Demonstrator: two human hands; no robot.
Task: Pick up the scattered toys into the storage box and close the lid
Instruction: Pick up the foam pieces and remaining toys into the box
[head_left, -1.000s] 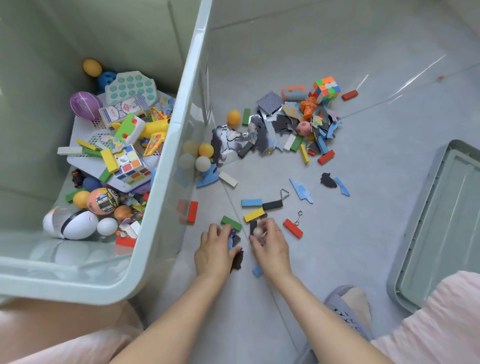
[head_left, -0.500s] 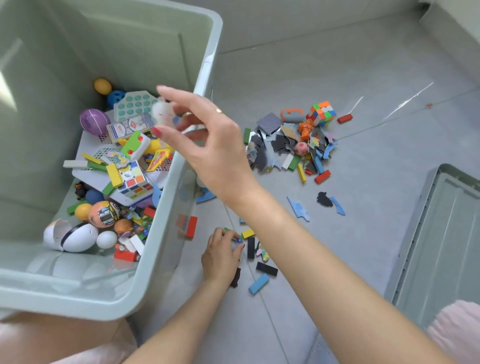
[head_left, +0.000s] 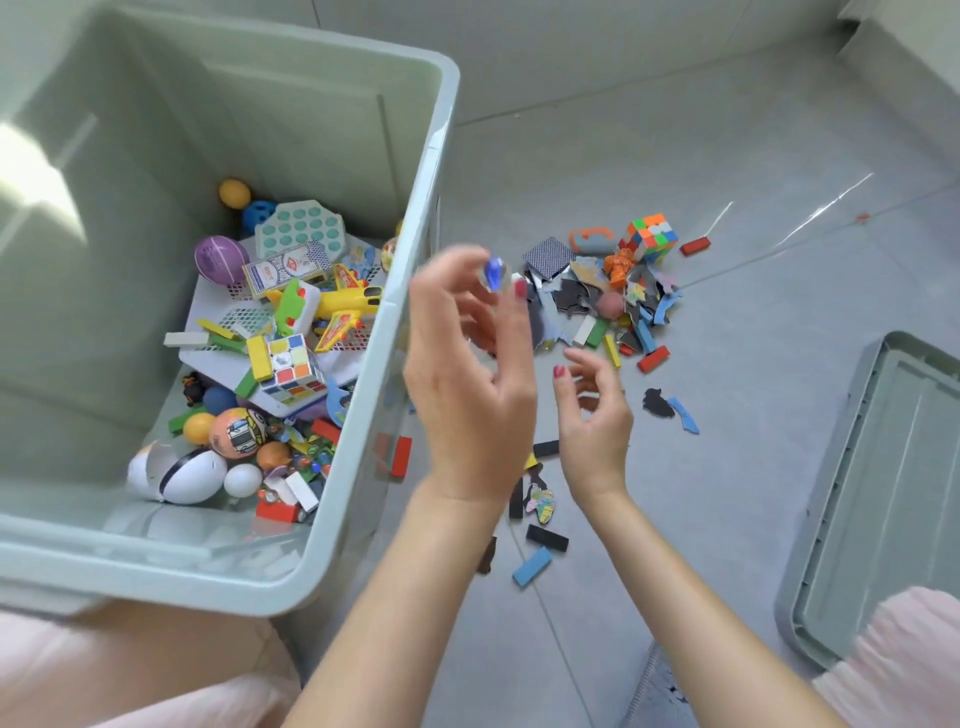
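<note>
While the left hand (head_left: 467, 395) pinches a marble (head_left: 494, 271) mid-frame, carry it left over the box (head_left: 415, 218) rim before letting go. Right hand (head_left: 592, 415) fingers hang loosely curled, holding nothing.

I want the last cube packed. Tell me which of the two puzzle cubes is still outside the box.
The bright orange-and-green puzzle cube on the floor, at the pile's far edge. The white-edged cube already lies in the storage box.

Lid (head_left: 878, 499) cut off — right edge.
</note>
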